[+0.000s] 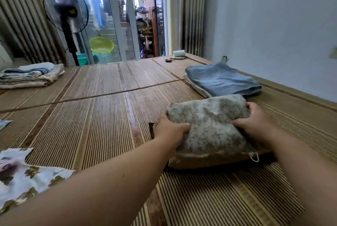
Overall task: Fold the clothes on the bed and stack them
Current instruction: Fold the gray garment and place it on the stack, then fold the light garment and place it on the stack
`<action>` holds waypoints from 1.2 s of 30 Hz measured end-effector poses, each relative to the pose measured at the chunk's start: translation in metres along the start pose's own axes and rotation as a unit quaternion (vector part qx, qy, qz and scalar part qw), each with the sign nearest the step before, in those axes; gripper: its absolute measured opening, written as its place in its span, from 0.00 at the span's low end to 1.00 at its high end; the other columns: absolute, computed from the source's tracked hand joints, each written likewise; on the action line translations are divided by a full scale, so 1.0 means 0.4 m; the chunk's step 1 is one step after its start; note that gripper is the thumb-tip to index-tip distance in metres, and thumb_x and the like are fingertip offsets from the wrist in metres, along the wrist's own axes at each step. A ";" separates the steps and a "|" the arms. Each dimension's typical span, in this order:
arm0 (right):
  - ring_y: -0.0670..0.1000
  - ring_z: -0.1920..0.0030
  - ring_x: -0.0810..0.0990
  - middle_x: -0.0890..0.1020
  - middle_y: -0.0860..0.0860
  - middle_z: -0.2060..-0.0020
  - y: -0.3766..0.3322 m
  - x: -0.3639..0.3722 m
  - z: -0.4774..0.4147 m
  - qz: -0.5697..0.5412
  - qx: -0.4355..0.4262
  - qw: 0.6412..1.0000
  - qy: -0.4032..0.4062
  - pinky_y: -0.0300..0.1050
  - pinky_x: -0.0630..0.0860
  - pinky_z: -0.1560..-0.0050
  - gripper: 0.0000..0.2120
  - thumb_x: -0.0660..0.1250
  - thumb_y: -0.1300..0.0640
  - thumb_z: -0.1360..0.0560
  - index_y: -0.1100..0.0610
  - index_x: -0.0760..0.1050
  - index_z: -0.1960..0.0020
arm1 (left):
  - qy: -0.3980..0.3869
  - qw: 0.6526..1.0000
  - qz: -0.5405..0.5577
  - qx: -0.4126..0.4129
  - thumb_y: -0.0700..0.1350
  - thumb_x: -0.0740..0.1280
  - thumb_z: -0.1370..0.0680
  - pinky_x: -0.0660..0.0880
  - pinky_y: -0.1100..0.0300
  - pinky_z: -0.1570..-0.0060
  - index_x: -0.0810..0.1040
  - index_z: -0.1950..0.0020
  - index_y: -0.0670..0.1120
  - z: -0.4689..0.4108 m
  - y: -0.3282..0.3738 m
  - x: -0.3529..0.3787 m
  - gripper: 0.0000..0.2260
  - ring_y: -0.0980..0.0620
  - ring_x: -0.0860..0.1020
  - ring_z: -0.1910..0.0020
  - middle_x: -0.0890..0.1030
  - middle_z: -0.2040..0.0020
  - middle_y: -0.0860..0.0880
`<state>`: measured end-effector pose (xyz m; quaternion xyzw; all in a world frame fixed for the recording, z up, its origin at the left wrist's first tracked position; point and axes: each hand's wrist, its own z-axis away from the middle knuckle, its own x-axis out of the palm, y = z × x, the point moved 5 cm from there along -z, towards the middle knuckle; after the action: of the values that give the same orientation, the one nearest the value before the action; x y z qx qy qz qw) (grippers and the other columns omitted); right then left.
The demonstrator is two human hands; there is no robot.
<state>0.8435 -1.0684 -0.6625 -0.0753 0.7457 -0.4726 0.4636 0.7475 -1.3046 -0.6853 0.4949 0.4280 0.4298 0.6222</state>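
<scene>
A folded speckled grey-green garment (209,125) lies on top of a folded tan and brown garment (206,161) on the bamboo-mat bed (94,116). My left hand (170,130) grips the speckled garment's left edge. My right hand (255,123) grips its right edge. Just beyond it lies a folded blue garment (222,79) on something white. A flowered cloth (27,174) lies at the near left, partly under my left arm.
A pile of folded striped and flowered linens (31,75) rests at the far left of the bed. A white roll (179,53) and small dark items sit at the far edge. A standing fan (66,12) and a glass balcony door are beyond. The wall runs along the right.
</scene>
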 end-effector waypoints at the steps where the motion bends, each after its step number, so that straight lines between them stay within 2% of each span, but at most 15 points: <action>1: 0.58 0.43 0.75 0.75 0.57 0.37 0.025 0.014 -0.022 0.068 0.021 0.997 0.010 0.48 0.70 0.48 0.37 0.72 0.56 0.30 0.54 0.59 0.26 | 0.014 0.998 -0.059 -0.027 0.48 0.75 0.30 0.78 0.50 0.56 0.55 0.25 0.52 -0.028 -0.007 0.022 0.40 0.44 0.73 0.40 0.70 0.32 0.45; 2: 0.60 0.39 0.74 0.72 0.59 0.34 0.044 0.031 -0.038 0.133 0.040 0.990 0.020 0.50 0.71 0.45 0.38 0.70 0.55 0.29 0.53 0.54 0.24 | 0.028 0.990 -0.133 -0.043 0.52 0.74 0.30 0.77 0.49 0.51 0.47 0.23 0.51 -0.050 -0.014 0.037 0.45 0.42 0.69 0.36 0.64 0.28 0.42; 3: 0.60 0.34 0.70 0.68 0.58 0.30 0.057 0.050 -0.054 0.183 0.044 0.982 0.027 0.54 0.69 0.39 0.38 0.66 0.55 0.27 0.51 0.51 0.23 | 0.031 0.973 -0.224 -0.034 0.58 0.72 0.30 0.71 0.45 0.39 0.43 0.23 0.51 -0.075 -0.021 0.054 0.48 0.40 0.62 0.30 0.57 0.24 0.41; 4: 0.58 0.29 0.64 0.61 0.55 0.25 0.061 0.070 -0.066 0.214 0.027 0.976 0.031 0.59 0.64 0.34 0.36 0.62 0.55 0.25 0.47 0.49 0.22 | 0.016 0.945 -0.327 0.010 0.64 0.69 0.30 0.59 0.42 0.29 0.40 0.23 0.51 -0.098 -0.023 0.075 0.49 0.39 0.52 0.25 0.48 0.22 0.44; 5: 0.55 0.25 0.57 0.55 0.51 0.23 0.062 0.092 -0.079 0.236 -0.009 0.971 0.028 0.63 0.56 0.30 0.34 0.58 0.55 0.24 0.44 0.49 0.23 | -0.011 0.903 -0.420 0.090 0.68 0.65 0.31 0.48 0.41 0.28 0.39 0.23 0.54 -0.118 -0.022 0.104 0.48 0.41 0.44 0.23 0.41 0.21 0.49; 7: 0.50 0.23 0.48 0.51 0.46 0.22 0.057 0.137 -0.096 0.269 -0.097 0.958 -0.008 0.66 0.47 0.29 0.30 0.54 0.50 0.23 0.40 0.49 0.23 | -0.080 0.800 -0.541 0.246 0.75 0.55 0.33 0.40 0.40 0.28 0.42 0.23 0.59 -0.142 -0.025 0.158 0.45 0.48 0.37 0.23 0.38 0.22 0.55; 9: 0.50 0.23 0.44 0.48 0.46 0.22 0.088 0.183 -0.108 0.293 -0.120 0.945 -0.084 0.66 0.45 0.27 0.32 0.49 0.36 0.24 0.41 0.45 0.23 | -0.145 0.754 -0.590 0.250 0.79 0.47 0.37 0.41 0.41 0.28 0.43 0.23 0.60 -0.174 -0.067 0.194 0.46 0.51 0.39 0.23 0.41 0.21 0.56; 11: 0.51 0.23 0.39 0.41 0.44 0.22 0.141 0.217 -0.108 0.310 -0.069 0.935 -0.160 0.65 0.41 0.27 0.40 0.48 0.25 0.30 0.39 0.41 0.23 | -0.191 0.760 -0.598 0.169 0.81 0.46 0.39 0.43 0.43 0.28 0.43 0.23 0.61 -0.198 -0.123 0.208 0.48 0.51 0.42 0.22 0.43 0.21 0.56; 14: 0.52 0.24 0.36 0.38 0.42 0.23 0.165 0.230 -0.111 0.317 -0.027 0.927 -0.200 0.66 0.39 0.29 0.46 0.50 0.20 0.36 0.36 0.42 0.24 | -0.202 0.761 -0.606 0.109 0.81 0.47 0.41 0.44 0.45 0.28 0.41 0.23 0.62 -0.194 -0.168 0.215 0.50 0.50 0.43 0.22 0.42 0.21 0.56; 17: 0.53 0.23 0.37 0.39 0.43 0.23 0.145 0.222 -0.096 0.319 -0.011 0.929 -0.188 0.67 0.38 0.29 0.46 0.50 0.20 0.36 0.38 0.43 0.24 | -0.224 0.779 -0.583 0.062 0.79 0.53 0.37 0.44 0.45 0.27 0.40 0.23 0.58 -0.159 -0.154 0.195 0.50 0.48 0.42 0.22 0.41 0.21 0.53; 20: 0.54 0.23 0.39 0.42 0.48 0.22 0.103 0.235 -0.008 0.317 -0.016 0.938 -0.135 0.68 0.39 0.30 0.44 0.48 0.23 0.32 0.43 0.42 0.22 | -0.224 0.784 -0.573 0.085 0.75 0.57 0.31 0.45 0.46 0.26 0.41 0.22 0.54 -0.075 -0.147 0.118 0.47 0.47 0.44 0.22 0.43 0.21 0.51; 24: 0.53 0.23 0.37 0.43 0.50 0.22 -0.007 0.307 0.171 0.273 -0.102 0.945 -0.149 0.67 0.37 0.30 0.44 0.53 0.25 0.31 0.42 0.41 0.23 | -0.149 0.781 -0.591 0.139 0.68 0.62 0.28 0.47 0.42 0.25 0.40 0.23 0.56 0.076 -0.169 -0.061 0.44 0.50 0.41 0.23 0.43 0.21 0.54; 30: 0.52 0.23 0.43 0.45 0.47 0.22 -0.291 0.410 0.453 0.262 -0.255 0.909 -0.201 0.67 0.43 0.29 0.42 0.61 0.30 0.30 0.39 0.45 0.24 | -0.053 0.753 -0.632 0.173 0.65 0.63 0.27 0.44 0.42 0.27 0.41 0.24 0.60 0.316 -0.123 -0.416 0.40 0.50 0.39 0.23 0.42 0.21 0.55; 33: 0.51 0.23 0.49 0.48 0.46 0.22 -0.409 0.468 0.586 0.246 -0.306 0.891 -0.229 0.65 0.43 0.28 0.39 0.64 0.32 0.30 0.37 0.50 0.25 | -0.020 0.759 -0.630 0.161 0.64 0.64 0.28 0.45 0.42 0.26 0.46 0.24 0.62 0.423 -0.109 -0.588 0.38 0.50 0.41 0.23 0.45 0.21 0.54; 36: 0.51 0.23 0.52 0.49 0.45 0.22 -0.500 0.538 0.704 0.264 -0.351 0.862 -0.253 0.65 0.44 0.28 0.40 0.66 0.34 0.30 0.36 0.47 0.26 | -0.004 0.760 -0.641 0.112 0.65 0.64 0.28 0.49 0.41 0.26 0.53 0.24 0.62 0.507 -0.101 -0.744 0.35 0.48 0.44 0.23 0.47 0.21 0.52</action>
<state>0.8727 -1.4741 -0.6759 -0.1502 0.7113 -0.0047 0.6866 0.8675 -1.6458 -0.6640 0.1734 0.6880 -0.1222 0.6940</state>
